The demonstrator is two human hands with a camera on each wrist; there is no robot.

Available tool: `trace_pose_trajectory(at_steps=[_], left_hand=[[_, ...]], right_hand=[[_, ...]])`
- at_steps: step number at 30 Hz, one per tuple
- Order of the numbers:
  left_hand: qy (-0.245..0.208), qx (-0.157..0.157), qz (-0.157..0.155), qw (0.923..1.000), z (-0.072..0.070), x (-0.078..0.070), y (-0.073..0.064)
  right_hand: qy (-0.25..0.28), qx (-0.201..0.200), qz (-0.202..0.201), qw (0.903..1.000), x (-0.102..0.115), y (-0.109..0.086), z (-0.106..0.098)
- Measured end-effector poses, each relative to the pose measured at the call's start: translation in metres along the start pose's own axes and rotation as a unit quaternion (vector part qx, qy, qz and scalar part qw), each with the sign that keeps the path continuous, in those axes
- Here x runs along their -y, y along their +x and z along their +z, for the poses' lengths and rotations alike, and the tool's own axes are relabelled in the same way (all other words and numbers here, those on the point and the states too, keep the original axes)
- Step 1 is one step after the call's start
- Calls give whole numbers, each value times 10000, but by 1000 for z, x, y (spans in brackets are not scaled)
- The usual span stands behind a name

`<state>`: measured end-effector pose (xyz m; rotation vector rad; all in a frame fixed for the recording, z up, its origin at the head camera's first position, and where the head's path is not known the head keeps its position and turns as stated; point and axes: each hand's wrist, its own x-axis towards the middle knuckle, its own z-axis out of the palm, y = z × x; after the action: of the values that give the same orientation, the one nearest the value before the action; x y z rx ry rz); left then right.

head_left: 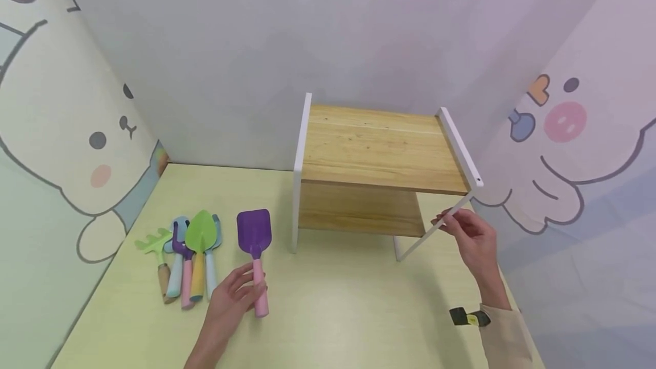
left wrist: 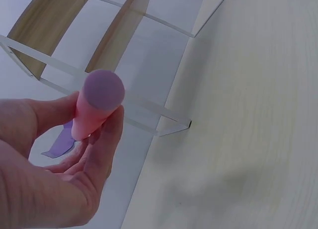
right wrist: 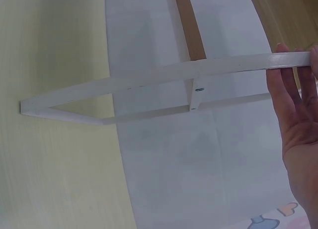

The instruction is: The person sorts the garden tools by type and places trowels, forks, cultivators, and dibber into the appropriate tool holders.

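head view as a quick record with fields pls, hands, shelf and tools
left hand: grips purple shovel by its pink handle, blade up in view
right hand: grips right front leg of shelf
shelf: two wooden boards, white frame, stands on table
other tools: at table's left, including green rake and green trowel

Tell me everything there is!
Shovel: one, purple-pink, in left hand
Rake: one, green-brown, table's left
Fork: one, purple-pink, near rake
Trowel: one, green-yellow, near fork
Other tools: two, blue, same bunch
Shelf: one, white-brown, on table
Table: one, yellowish, underneath
Wall: one, grey, behind
Cartoon animals: two, pale, side walls
Strap: one, black-yellow, by sleeve
Sleeve: one, beige, right arm
Left hand: one, bare, holding shovel
Right hand: one, bare, gripping shelf
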<state>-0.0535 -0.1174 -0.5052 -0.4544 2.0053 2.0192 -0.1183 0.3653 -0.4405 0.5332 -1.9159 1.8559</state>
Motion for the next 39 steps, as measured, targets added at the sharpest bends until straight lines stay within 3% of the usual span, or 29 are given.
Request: trace_pose_trajectory(at_steps=[8, 16, 19, 34, 39], left_hand=[[83, 83, 259, 9996, 4, -16, -20], [124, 205, 1150, 9931, 12, -32, -39], [162, 261, 1324, 9907, 14, -36, -44], [93, 818, 1939, 9776, 29, -51, -53], [117, 955, 1976, 9756, 34, -58, -54]], right_hand=[[-10, -69, 92, 9999, 1, 0, 1], [53, -53, 65, 10000, 3, 1, 1], [95, -40, 46, 9999, 3, 1, 2], [-10, 34, -74, 10000, 2, 2, 0], [41, 64, -48, 10000, 3, 1, 0]])
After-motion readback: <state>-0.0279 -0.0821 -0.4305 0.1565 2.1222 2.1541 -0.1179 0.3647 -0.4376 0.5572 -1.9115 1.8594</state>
